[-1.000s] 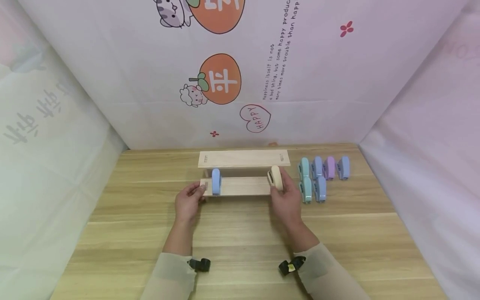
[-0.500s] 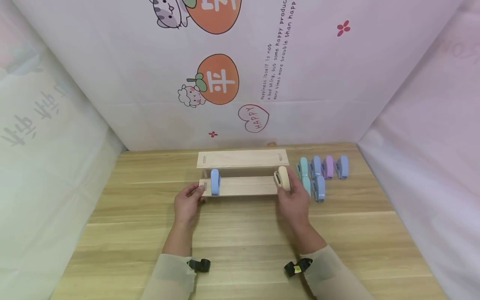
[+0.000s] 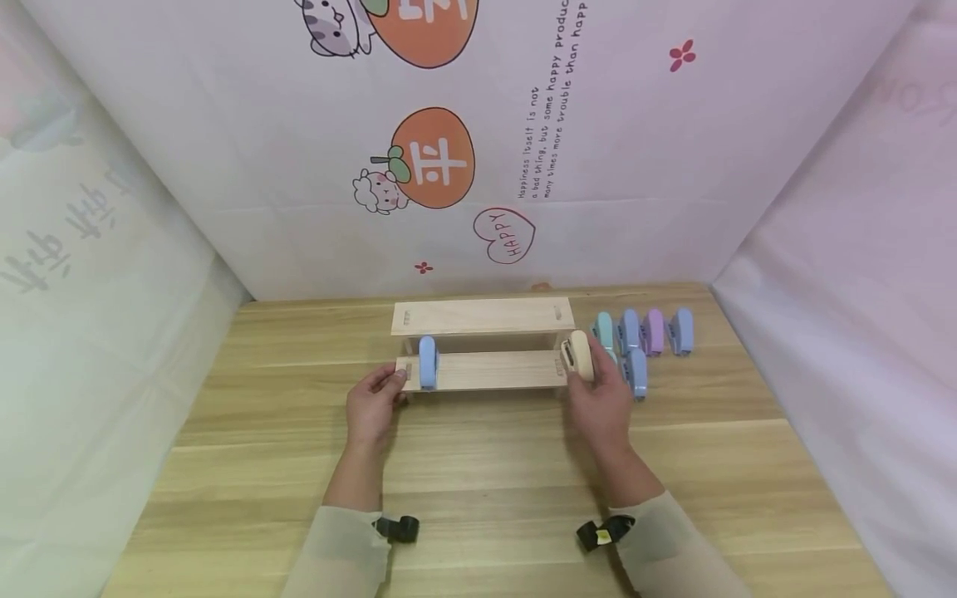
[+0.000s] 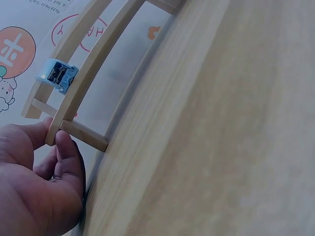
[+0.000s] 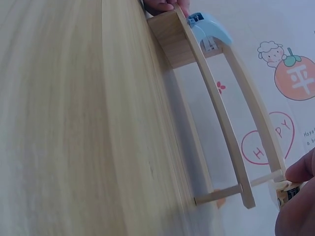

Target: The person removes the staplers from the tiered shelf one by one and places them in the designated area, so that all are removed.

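My left hand (image 3: 371, 407) pinches the left end of the lower board (image 3: 493, 370) of a two-step wooden rack, thumb on top in the head view. A small blue stapler (image 3: 428, 362) stands on that board near the hand; the left wrist view shows the front of this blue stapler (image 4: 50, 73). At the board's other end, my right hand (image 3: 601, 407) holds a cream stapler (image 3: 581, 355) between thumb and fingers, overlapping the board's right edge. In the right wrist view the cream stapler (image 5: 281, 195) is partly hidden by the fingers.
Behind rises the rack's upper board (image 3: 482, 316). To the right stand several more staplers: a teal one (image 3: 602, 328), a purple one (image 3: 654, 332) and blue ones (image 3: 680, 332). A front teal stapler is mostly covered by my right hand. A printed cloth (image 3: 598, 241) closes off the back.
My right hand has slid to the right with the cream stapler, from over the lower board to its right end, now covering a teal stapler. My left hand keeps its place.
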A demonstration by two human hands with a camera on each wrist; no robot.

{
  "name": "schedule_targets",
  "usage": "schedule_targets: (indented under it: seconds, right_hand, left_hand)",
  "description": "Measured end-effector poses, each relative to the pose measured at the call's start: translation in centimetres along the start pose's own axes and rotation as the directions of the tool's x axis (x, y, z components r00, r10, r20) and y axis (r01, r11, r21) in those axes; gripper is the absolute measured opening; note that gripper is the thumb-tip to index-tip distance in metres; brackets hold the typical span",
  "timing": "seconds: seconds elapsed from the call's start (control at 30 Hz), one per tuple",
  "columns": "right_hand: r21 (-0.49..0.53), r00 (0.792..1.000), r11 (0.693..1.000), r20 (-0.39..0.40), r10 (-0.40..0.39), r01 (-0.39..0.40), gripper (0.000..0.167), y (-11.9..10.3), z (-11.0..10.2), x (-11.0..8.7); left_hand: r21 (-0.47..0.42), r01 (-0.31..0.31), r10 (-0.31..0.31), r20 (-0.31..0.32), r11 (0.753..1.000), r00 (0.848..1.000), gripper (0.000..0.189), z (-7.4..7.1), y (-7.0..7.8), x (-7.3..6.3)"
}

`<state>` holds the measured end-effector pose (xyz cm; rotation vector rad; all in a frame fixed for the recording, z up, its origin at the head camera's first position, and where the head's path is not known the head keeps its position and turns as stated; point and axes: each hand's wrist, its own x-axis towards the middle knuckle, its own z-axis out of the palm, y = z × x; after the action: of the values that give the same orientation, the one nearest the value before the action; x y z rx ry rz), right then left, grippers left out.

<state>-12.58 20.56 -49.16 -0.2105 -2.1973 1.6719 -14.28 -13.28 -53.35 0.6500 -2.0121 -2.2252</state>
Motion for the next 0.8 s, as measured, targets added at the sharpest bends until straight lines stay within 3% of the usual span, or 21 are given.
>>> schedule_targets:
  seconds: [0.27,0.8]
  right_hand:
    - [0.015,0.997,0.998,-0.056,-0.053,0.053,0.066,0.0,-1.1,0.3]
    - [0.004,0.997,1.0,-0.076,0.006,-0.006,0.067,1.3,-3.4,1.0]
  left_hand:
    - [0.011,0.0,0.0,0.0,1.0,1.0,0.038,0.0,0.3,-0.3]
    - [0.003,-0.007,0.007,0.004,1.0,1.0,0.039,0.2,0.3,-0.4]
